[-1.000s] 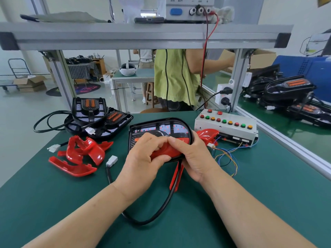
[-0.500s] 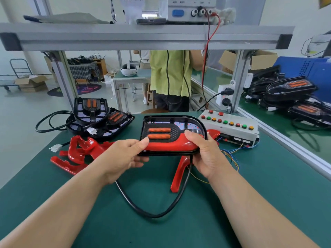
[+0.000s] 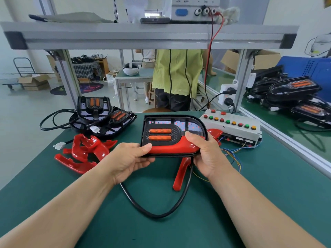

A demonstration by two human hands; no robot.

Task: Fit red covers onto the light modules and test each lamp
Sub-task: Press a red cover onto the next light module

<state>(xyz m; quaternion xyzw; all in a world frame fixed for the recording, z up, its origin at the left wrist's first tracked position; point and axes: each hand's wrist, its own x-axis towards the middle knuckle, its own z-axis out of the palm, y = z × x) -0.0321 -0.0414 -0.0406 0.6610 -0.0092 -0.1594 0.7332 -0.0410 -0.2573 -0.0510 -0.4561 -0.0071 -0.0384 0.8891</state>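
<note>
A black light module (image 3: 172, 126) with two orange strips and a red cover (image 3: 172, 147) along its near edge is held above the green table, face toward me. My left hand (image 3: 130, 160) grips its left lower corner; my right hand (image 3: 206, 151) grips its right end, thumb on the red cover. Its black cable (image 3: 154, 212) loops down onto the mat. A loose red cover (image 3: 180, 174) lies under the module. Several more red covers (image 3: 84, 153) lie at the left. The white test box (image 3: 232, 126) with coloured buttons stands at the right.
Two bare light modules (image 3: 103, 117) with cables are stacked at the back left, a white connector (image 3: 60, 145) beside them. An aluminium frame with a shelf (image 3: 143, 34) spans overhead. A person in a green shirt (image 3: 177, 72) stands behind the bench. More lamps (image 3: 295, 90) sit at the far right.
My hands went from pressing the red cover down on the module to lifting and tilting it so its face shows; since half a second ago it is nearly still.
</note>
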